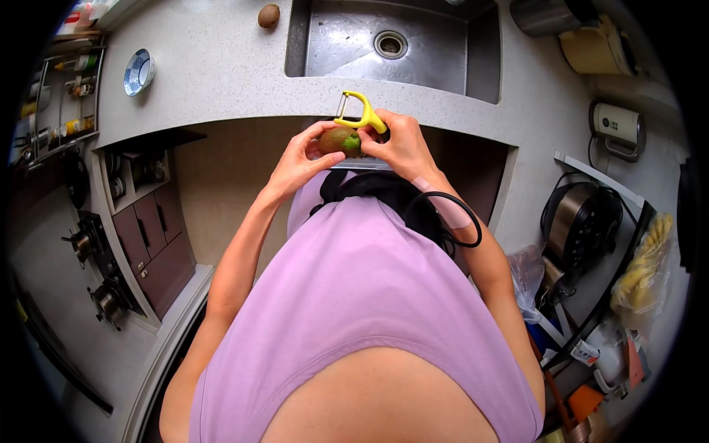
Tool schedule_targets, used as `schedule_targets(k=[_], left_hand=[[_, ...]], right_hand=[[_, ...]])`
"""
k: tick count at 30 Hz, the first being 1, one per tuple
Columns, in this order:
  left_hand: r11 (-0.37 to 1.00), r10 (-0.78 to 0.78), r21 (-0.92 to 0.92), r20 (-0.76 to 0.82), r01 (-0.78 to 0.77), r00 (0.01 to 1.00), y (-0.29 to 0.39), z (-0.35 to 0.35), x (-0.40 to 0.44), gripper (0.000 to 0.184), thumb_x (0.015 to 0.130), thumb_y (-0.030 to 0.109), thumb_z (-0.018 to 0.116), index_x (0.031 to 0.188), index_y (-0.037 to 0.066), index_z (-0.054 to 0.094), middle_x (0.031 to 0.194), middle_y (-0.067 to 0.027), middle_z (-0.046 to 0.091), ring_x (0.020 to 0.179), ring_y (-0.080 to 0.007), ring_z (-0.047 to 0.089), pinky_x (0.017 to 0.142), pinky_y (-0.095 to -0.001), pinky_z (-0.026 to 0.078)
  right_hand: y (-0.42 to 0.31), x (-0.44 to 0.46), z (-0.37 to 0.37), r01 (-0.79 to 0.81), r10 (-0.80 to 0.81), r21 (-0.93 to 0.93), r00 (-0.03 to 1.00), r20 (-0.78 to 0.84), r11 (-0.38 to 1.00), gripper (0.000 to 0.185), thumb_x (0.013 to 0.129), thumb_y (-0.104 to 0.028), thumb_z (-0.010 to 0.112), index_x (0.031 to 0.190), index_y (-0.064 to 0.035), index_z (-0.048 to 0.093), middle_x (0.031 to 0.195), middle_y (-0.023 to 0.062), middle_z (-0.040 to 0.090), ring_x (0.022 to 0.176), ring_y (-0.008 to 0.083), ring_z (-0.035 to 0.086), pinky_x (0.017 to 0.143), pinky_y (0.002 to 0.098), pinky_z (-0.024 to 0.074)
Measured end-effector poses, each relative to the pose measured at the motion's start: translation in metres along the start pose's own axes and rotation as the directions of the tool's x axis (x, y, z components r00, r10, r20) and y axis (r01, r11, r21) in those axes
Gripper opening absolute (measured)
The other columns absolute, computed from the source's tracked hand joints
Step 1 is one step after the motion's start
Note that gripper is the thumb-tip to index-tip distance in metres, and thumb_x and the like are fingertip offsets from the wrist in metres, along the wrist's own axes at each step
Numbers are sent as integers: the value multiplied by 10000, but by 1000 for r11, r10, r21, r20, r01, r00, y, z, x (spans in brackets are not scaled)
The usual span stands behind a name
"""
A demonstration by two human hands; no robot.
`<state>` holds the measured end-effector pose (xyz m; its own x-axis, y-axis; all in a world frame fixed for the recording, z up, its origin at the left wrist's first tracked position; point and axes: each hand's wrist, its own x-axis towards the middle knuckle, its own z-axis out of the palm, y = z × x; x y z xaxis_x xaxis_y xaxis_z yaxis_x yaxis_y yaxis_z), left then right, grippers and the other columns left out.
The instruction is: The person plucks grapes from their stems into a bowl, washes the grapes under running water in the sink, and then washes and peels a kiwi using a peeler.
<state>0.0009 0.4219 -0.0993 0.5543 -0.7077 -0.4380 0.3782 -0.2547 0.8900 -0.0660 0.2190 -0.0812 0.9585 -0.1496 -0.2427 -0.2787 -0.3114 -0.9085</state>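
My left hand is closed around a brown kiwi, thumb along its near side. A patch of bright green flesh shows at the kiwi's right end, where the skin is off. In my right hand is a yellow peeler, its handle in the palm and its blade raised above the kiwi, apart from the fruit. The right thumb and a fingertip touch the kiwi's peeled end. Whether they pinch a bit of skin there I cannot tell.
Beyond my hands is a steel sink set in the speckled counter. Another kiwi lies left of the sink, and a blue-patterned bowl stands further left. A toaster and bagged bananas are at right.
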Motion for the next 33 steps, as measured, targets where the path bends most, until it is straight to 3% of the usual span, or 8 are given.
schedule_targets(k=[5,10,16,20,23,25,27,33], left_hand=[[996,66,-62,16,-65,998,-1,1,3,498,832,72,701,1283,46,492,1161,-50,578,991,-114,601,815,-236,512],[964,89,-255,51,-73,995,-4,1,2,537,811,117,740,1287,58,498,1203,-54,551,1052,-144,589,892,-269,493],[934,164,-330,65,-134,984,-12,1,5,600,784,237,781,1284,62,499,1237,-83,563,1075,-190,589,992,-335,449],[928,207,-323,30,-187,978,-10,-3,3,599,798,292,767,1283,73,492,1235,-90,568,1120,-185,565,988,-342,446],[957,149,-250,-5,-146,989,-4,-7,0,574,832,343,729,1281,83,485,1213,-88,577,1116,-174,550,920,-331,469],[976,79,-207,29,-72,996,-4,-10,-1,549,859,381,688,1276,88,484,1190,-83,584,1066,-164,552,843,-313,477],[980,69,-190,43,-60,997,-3,-10,0,534,868,376,675,1275,86,487,1172,-80,587,1034,-157,555,819,-305,476],[991,31,-134,46,-24,998,0,-9,0,463,892,337,647,1259,89,512,1101,-57,606,915,-106,558,734,-249,464]], right_hand=[[5,1,0,-23,22,41,999,39,999,160,740,-97,676,851,14,647,717,109,648,654,166,627,654,296,489],[17,2,5,-186,135,467,981,141,865,122,810,-109,662,862,1,651,753,17,619,675,87,566,654,250,470],[31,3,6,-297,217,631,955,203,717,141,853,-129,662,939,-19,638,801,14,633,733,70,564,697,222,454],[32,2,4,-99,102,485,995,20,869,143,837,-112,649,942,-15,644,804,19,648,757,80,581,725,234,466],[11,1,-2,-55,45,280,998,44,958,114,865,-93,632,944,-11,630,846,20,636,809,68,566,777,222,457],[6,2,0,-21,19,276,1000,12,961,118,857,-93,640,942,-14,667,842,19,646,808,66,574,761,223,463],[4,3,1,-37,41,252,999,-12,967,186,820,-164,675,927,-15,707,741,60,669,673,93,580,639,254,465],[7,1,1,-52,49,196,999,21,979,274,804,-233,733,920,12,695,678,76,646,613,101,569,586,273,453]])
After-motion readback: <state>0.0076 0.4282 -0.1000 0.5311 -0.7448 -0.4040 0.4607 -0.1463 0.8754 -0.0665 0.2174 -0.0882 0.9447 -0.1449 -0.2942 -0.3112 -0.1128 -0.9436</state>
